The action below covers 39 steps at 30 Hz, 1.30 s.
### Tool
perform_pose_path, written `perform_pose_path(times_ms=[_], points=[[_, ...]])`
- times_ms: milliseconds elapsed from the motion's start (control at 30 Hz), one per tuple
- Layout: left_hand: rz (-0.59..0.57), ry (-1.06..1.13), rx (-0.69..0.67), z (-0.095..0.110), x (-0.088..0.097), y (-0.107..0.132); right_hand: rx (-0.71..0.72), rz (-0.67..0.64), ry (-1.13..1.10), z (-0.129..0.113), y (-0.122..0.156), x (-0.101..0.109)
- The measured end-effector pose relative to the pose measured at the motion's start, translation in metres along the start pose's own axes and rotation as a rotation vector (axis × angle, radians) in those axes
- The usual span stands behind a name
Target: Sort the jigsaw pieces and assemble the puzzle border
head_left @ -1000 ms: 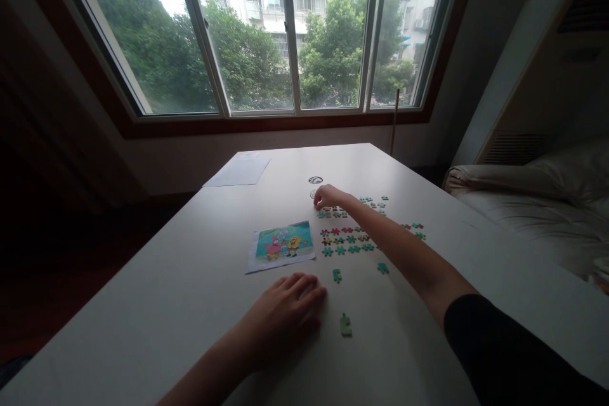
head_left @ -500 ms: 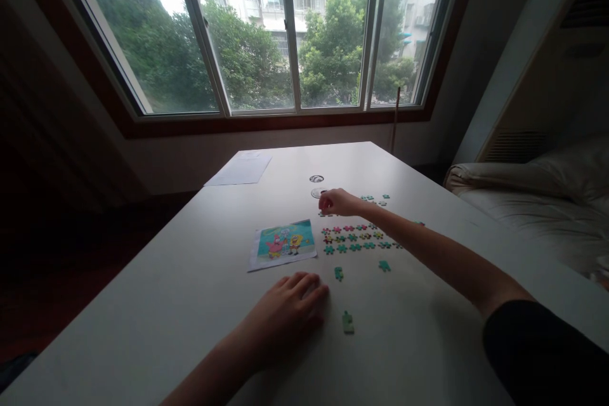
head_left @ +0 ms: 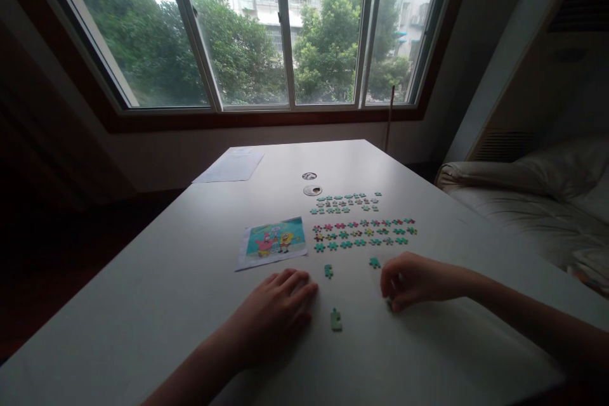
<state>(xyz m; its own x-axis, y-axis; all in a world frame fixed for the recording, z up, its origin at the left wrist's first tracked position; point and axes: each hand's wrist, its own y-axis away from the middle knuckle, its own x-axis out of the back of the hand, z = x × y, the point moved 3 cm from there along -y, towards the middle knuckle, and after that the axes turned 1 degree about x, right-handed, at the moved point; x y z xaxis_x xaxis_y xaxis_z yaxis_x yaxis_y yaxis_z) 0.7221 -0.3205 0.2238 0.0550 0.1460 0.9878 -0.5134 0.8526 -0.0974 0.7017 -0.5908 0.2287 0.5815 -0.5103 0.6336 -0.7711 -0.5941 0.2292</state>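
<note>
My right hand [head_left: 409,282] is low over the table's right side, thumb and fingers pinched on a small green jigsaw puzzle piece [head_left: 389,304]. Flat on the table rests my left hand [head_left: 285,304], its fingers stretched out and holding nothing. Between the hands lie a pale green corner-like piece [head_left: 336,320] and a green and yellow piece [head_left: 328,271]. A teal piece [head_left: 375,262] sits just beyond my right hand. Farther off, several rows of puzzle pieces [head_left: 360,242] are laid out. Beyond my left hand is a printed cartoon picture [head_left: 276,242] on paper.
Two round discs [head_left: 313,190] lie past the rows of pieces. A white paper sheet [head_left: 231,167] is at the white table's [head_left: 162,266] far left edge. A window [head_left: 285,44] stands behind, and a pale sofa [head_left: 514,203] is on the right.
My right hand has come back from the far rows to the near right, now with a puzzle piece in its pinch. My left hand stays on the table. The view has shifted slightly.
</note>
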Motion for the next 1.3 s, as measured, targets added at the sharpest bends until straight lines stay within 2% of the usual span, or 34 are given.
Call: perform_pose_path(times_ms=[167, 333, 533, 833, 900, 1033, 1100, 1300], points=[[-0.012, 0.002, -0.005, 0.001, -0.004, -0.003, -0.022, 0.077, 0.106, 0.014, 0.011, -0.001], [-0.013, -0.005, 0.002, 0.0, -0.007, -0.004, -0.006, 0.142, 0.206, 0.011, 0.014, -0.009], [-0.023, -0.01, -0.004, 0.002, -0.009, -0.004, 0.042, 0.082, 0.206, 0.006, 0.014, -0.011], [-0.018, -0.009, 0.006, 0.003, -0.008, -0.004, 0.025, 0.103, 0.198, 0.007, 0.019, -0.009], [-0.018, -0.007, 0.021, 0.002, -0.01, -0.004, 0.03, 0.149, 0.175, 0.011, 0.017, -0.007], [0.033, -0.002, 0.063, 0.0, -0.015, -0.008, 0.028, 0.415, 0.182, 0.025, 0.007, -0.001], [0.056, -0.003, 0.079, 0.001, -0.018, -0.011, 0.019, 0.503, 0.185, 0.03, 0.001, -0.001], [0.074, 0.011, 0.05, 0.006, -0.02, -0.018, 0.017, 0.533, 0.224, 0.037, -0.01, -0.008]])
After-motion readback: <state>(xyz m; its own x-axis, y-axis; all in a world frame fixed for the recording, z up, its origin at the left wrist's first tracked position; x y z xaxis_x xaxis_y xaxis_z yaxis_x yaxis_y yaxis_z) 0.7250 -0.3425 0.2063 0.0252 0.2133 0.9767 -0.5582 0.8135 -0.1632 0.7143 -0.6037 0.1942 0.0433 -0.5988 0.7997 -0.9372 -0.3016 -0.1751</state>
